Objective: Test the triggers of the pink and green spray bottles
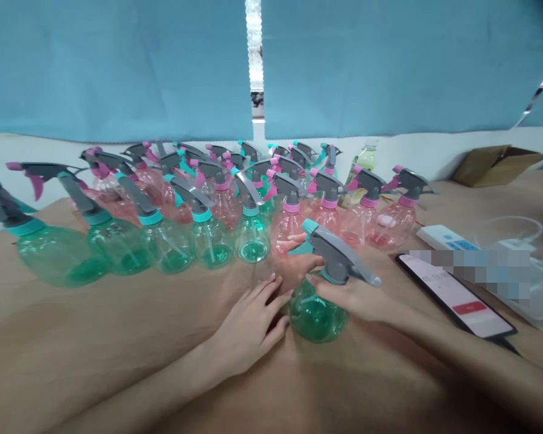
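A green spray bottle (319, 313) with a grey and teal trigger head stands upright near the table's middle. My right hand (339, 292) is wrapped round its neck, just under the head, with fingers partly hidden behind the bottle. To the left of that bottle, my left hand (253, 319) lies palm down on the brown table surface (163, 337), fingers spread and holding nothing. Behind both hands stand several green spray bottles (212, 244) with teal collars and several pink spray bottles (290, 224) with pink collars, in rows.
At the right lie a phone (457, 295) with a lit screen, a white power strip (452, 241) and clear plastic items with cables. An open cardboard box (493, 166) sits at the back right. A labelled bottle (365, 158) stands behind the spray bottles, before a blue-covered wall.
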The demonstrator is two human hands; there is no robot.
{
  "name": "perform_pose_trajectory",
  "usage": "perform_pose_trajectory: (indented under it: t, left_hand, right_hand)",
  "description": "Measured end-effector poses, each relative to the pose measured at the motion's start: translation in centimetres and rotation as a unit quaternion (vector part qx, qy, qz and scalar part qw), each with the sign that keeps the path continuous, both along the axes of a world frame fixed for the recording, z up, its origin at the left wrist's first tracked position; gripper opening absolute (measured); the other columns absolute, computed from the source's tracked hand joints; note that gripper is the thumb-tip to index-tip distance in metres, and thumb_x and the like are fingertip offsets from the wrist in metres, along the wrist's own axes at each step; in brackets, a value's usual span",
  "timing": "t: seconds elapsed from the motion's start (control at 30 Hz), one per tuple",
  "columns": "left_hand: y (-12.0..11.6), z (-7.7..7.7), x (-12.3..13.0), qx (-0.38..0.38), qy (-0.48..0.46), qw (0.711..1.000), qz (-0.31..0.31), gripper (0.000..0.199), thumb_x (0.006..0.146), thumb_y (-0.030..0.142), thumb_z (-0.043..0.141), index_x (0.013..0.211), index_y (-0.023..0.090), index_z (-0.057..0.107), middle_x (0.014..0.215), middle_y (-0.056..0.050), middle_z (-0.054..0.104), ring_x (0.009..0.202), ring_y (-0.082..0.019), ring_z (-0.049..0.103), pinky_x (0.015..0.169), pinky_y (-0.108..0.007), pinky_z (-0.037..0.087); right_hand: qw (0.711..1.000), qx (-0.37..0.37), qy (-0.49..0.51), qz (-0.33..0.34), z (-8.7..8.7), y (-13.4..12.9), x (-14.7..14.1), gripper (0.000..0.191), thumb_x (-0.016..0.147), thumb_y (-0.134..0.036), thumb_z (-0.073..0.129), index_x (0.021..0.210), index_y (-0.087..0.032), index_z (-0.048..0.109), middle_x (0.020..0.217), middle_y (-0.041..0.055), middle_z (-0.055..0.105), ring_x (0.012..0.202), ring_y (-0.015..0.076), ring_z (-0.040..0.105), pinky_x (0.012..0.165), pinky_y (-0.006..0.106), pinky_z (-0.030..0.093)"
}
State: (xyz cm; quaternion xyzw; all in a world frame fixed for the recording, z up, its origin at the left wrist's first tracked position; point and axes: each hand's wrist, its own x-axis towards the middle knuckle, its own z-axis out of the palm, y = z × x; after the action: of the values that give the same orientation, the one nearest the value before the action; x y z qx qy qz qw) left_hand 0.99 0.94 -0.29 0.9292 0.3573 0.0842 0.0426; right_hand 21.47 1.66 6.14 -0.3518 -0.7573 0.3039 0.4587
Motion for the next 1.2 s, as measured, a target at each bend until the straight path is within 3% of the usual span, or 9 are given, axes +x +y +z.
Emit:
perform_pose_trajectory:
  t: [0.23, 0.47, 0.77, 1.03, 1.2]
  left_hand:
    - [0.0, 0.0, -1.9, -0.005, 0.008, 1.0, 0.016, 0.043, 0.097, 0.032, 0.041, 0.138, 0.02, 0.043, 0.146, -0.008, 0.039, 0.135, -0.025, 0.033, 0.106, -0.045, 0.033]
    - [-0.1, 0.1, -3.3, 0.015, -0.006, 1.0, 0.022, 0.041, 0.098, 0.033, 0.04, 0.137, 0.02, 0.044, 0.143, -0.007, 0.044, 0.132, -0.024, 0.037, 0.106, -0.045, 0.033]
    - [-0.3, 0.1, -2.9, 0.015, 0.002, 1.0, 0.024, 0.041, 0.097, 0.032, 0.04, 0.136, 0.019, 0.045, 0.142, -0.007, 0.045, 0.133, -0.024, 0.035, 0.107, -0.044, 0.032]
    - [-0.3, 0.2, -2.8, 0.014, -0.004, 0.999, 0.03, 0.041, 0.097, 0.031, 0.041, 0.135, 0.019, 0.045, 0.141, -0.007, 0.046, 0.133, -0.024, 0.036, 0.107, -0.045, 0.032]
    - [-0.4, 0.3, -2.7, 0.007, -0.008, 0.999, 0.032, 0.04, 0.096, 0.03, 0.041, 0.134, 0.019, 0.046, 0.141, -0.008, 0.047, 0.132, -0.025, 0.037, 0.106, -0.045, 0.032]
  right_hand:
    - [1.0, -0.019, 0.001, 0.013, -0.1, 0.0, 0.0, 0.046, 0.068, -0.009, 0.045, 0.11, -0.026, 0.054, 0.111, 0.0009, 0.063, 0.07, 0.0129, 0.059, 0.067, 0.028, 0.053]
    - [0.999, -0.047, 0.008, 0.015, -0.8, 0.1, 0.2, 0.054, 0.067, -0.008, 0.045, 0.118, -0.025, 0.05, 0.1, -0.0002, 0.064, 0.06, 0.011, 0.054, 0.057, 0.025, 0.049]
    - [0.999, -0.036, 0.007, 0.004, -0.5, -0.1, 0.3, 0.043, 0.067, -0.008, 0.046, 0.106, -0.024, 0.052, 0.111, 0.0022, 0.063, 0.072, 0.0136, 0.06, 0.063, 0.027, 0.05]
    - [0.999, -0.039, -0.002, -0.003, 0.0, -0.3, 0.1, 0.036, 0.068, -0.011, 0.047, 0.101, -0.025, 0.052, 0.1, -0.0002, 0.064, 0.059, 0.0106, 0.056, 0.054, 0.025, 0.048]
    - [1.0, -0.027, -0.004, 0.013, 0.1, -0.2, 0.2, 0.033, 0.069, -0.011, 0.046, 0.098, -0.025, 0.052, 0.097, -0.0007, 0.065, 0.079, 0.0147, 0.063, 0.072, 0.028, 0.054]
